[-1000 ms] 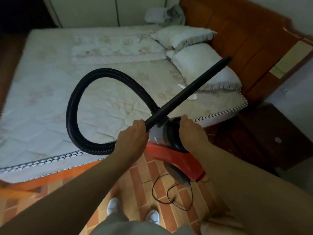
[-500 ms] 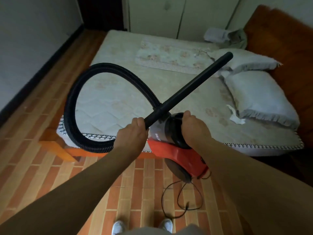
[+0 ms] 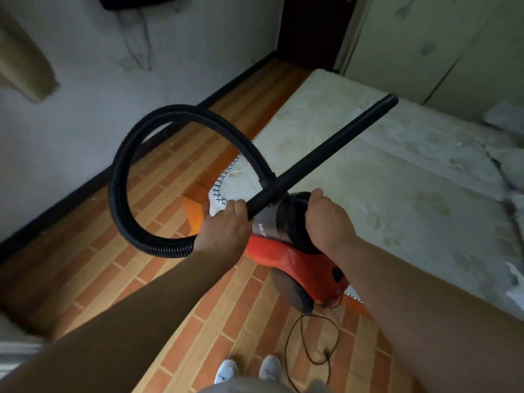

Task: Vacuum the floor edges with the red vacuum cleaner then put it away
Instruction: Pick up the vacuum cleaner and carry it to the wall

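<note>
The red plastic canister vacuum cleaner with its grey-and-black drum is up in the air, off the floor, hanging just off the near corner of the pale quilted bed. The right hand is clamped over the black top of the drum, fingers curled down the far side; whatever handle is under there is hidden. The left hand is wrapped tight round the lower end of the straight black wand, which angles up and across the bed. The black ribbed hose swings out in one big loop on the side away from the bed and comes back in under that left fist.

This looks like a carry, either to the next edge or to storage; I can't tell which.

A thin black power cord drops from the rear of the canister and coils on the brick-patterned floor at the bed's foot, right by the white shoes. That's the trip risk: step wide of it or gather it first.

Beyond the hose loop, away from the bed, a dark skirting board runs along the pale wall. If that edge is next, set the canister down flat, then tip the wand low to the skirting line.
</note>
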Demonstrator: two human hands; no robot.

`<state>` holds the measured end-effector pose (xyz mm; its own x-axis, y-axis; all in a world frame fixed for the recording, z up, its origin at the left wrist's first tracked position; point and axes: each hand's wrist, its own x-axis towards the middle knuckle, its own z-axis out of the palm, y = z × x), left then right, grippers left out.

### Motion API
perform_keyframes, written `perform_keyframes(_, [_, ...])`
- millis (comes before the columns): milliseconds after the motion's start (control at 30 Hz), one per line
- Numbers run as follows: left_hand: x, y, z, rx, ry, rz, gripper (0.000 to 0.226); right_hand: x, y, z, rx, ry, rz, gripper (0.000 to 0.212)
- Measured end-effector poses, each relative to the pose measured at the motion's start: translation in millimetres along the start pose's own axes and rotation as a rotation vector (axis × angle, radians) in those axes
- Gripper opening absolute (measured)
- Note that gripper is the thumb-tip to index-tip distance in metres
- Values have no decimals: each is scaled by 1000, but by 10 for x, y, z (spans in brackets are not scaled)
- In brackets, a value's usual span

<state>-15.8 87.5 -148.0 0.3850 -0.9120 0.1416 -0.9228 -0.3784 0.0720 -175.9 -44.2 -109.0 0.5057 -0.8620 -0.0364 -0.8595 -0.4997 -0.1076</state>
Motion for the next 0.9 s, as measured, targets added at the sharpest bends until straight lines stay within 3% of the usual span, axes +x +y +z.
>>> perform_keyframes(300, [-308, -662, -28, 58, -9, -322, 32, 451, -838, 243, 80, -51, -276, 9])
perform_keyframes(533, [-491, -1138, -72, 159, -4, -454, 25, 614, -1455, 283, 71, -29, -431, 14])
perform_keyframes(733, [-360, -1745, -71, 76, 2, -507, 31, 873, -2122, 399, 77, -60, -453, 10])
perform_keyframes(900, [-178, -2550, -36, 39, -8, -526, 24, 1163, -2823, 500, 18, -67, -420, 14])
